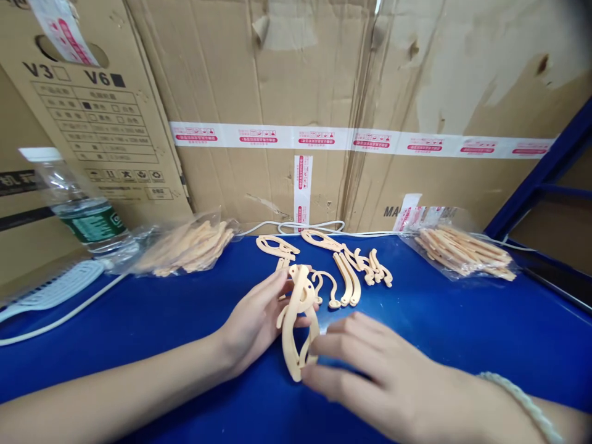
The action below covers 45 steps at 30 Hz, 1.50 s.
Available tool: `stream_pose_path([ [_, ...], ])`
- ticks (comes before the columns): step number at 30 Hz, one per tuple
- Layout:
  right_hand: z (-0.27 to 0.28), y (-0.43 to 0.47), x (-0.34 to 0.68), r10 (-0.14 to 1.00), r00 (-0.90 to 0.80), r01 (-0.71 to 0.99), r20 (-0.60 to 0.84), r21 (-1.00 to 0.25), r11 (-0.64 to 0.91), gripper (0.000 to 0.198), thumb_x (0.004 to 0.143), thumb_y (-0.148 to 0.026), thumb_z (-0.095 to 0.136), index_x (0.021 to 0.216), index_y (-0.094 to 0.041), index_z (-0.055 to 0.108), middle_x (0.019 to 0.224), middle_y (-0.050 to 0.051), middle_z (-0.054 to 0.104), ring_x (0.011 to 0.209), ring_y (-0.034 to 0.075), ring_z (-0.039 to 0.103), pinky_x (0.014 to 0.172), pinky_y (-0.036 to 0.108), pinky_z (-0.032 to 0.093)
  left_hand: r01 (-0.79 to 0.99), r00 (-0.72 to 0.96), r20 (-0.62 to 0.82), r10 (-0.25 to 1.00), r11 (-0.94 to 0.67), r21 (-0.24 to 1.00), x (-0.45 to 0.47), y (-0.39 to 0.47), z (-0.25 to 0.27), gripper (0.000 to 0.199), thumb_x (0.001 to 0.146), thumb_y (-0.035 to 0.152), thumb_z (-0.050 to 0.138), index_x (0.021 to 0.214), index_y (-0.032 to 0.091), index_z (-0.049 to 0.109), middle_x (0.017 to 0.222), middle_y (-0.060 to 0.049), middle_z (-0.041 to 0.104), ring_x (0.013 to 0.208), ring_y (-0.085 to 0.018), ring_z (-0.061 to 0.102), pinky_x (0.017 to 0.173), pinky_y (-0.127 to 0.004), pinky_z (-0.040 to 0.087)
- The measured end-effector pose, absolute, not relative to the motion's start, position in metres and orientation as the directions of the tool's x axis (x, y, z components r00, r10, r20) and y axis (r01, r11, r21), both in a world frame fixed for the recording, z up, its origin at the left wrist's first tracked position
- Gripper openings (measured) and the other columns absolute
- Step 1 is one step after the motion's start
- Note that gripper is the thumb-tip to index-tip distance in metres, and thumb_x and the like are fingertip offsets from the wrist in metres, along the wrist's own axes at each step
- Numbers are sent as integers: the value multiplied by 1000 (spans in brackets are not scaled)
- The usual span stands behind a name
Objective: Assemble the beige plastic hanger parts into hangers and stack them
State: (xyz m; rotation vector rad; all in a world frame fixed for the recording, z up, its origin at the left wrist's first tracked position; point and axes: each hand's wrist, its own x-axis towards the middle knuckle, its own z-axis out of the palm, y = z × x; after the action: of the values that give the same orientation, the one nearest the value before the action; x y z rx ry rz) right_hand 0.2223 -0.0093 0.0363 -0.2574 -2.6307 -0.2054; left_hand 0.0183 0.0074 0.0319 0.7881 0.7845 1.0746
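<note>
A beige folding clothes hanger [289,333], folded together, is upright between my two hands over the blue table. My left hand [259,314] grips its upper part, the thumb in front and the other fingers partly hidden behind. At the lower right end, the thumb and fingers of my right hand [370,370] close on the hanger's edge; the hand is slightly blurred. Just beyond lie loose hook pieces [332,290], curved arm pieces [348,280] and small wavy pieces [379,268]. Two folded hangers, one on the left [277,246] and one in the middle [321,240], lie farther back.
Plastic bags of beige pieces lie at back left [194,246] and back right [462,250]. A water bottle [87,213] and a pale hairbrush [60,287] are on the left. A white cable [69,320] crosses the table [194,394]. Cardboard [259,185] stands behind.
</note>
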Motion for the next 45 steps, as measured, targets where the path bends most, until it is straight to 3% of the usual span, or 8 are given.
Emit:
stream_pose_path([
  [3,28,-13,217,101,-894,173,438,130,976,30,102,-14,37,113,-12,65,106,6,69,97,20,57,83,33,44,-405,323,-89,942,223,887,18,5,31,29,96,39,52,106,15,65,97,-9,66,91,-22,66,76,-30,57],
  [7,24,-8,218,139,-866,221,480,119,968,31,101,-10,37,107,-9,68,101,8,69,94,20,57,79,34,44,-214,346,58,936,19,977,17,3,24,33,81,24,75,112,20,65,108,-5,67,104,-21,62,89,-28,51],
  [12,21,-7,219,135,-848,269,513,195,943,32,100,-9,37,101,-9,69,93,9,69,93,22,58,79,37,43,-77,348,54,936,-28,997,16,1,18,21,87,30,68,103,18,68,97,-4,72,86,-17,66,81,-26,52],
  [18,19,-7,217,157,-823,321,546,218,922,30,99,-9,39,94,-9,69,94,11,69,93,22,59,77,36,47,-31,309,77,948,-71,997,17,1,17,21,90,36,64,89,16,72,85,-3,72,81,-17,67,75,-23,53],
  [29,18,-6,219,124,-819,389,561,382,838,30,98,-10,38,96,-13,68,104,8,71,111,25,55,89,42,40,-72,295,43,955,-23,997,18,-3,17,21,90,35,64,93,15,70,94,-8,74,85,-21,69,80,-29,55],
  [32,19,-4,219,182,-793,457,581,369,809,37,100,-8,31,93,-14,66,99,8,71,105,25,56,88,41,37,-107,234,48,971,-23,994,18,-3,16,22,91,36,63,94,15,67,91,-7,73,80,-19,68,75,-29,56],
  [38,16,4,220,402,-704,599,585,186,778,37,103,-11,26,86,-15,59,93,7,65,94,22,56,93,40,28,-174,152,97,984,-70,982,21,-7,21,22,89,36,65,99,16,63,94,-6,73,82,-18,68,77,-29,57],
  [45,11,5,222,440,-713,618,546,192,762,36,97,-3,24,78,-18,51,70,2,59,73,18,50,83,42,23,-161,150,138,979,-114,980,21,-16,26,23,87,32,69,102,17,63,98,-7,76,86,-20,72,82,-28,57],
])
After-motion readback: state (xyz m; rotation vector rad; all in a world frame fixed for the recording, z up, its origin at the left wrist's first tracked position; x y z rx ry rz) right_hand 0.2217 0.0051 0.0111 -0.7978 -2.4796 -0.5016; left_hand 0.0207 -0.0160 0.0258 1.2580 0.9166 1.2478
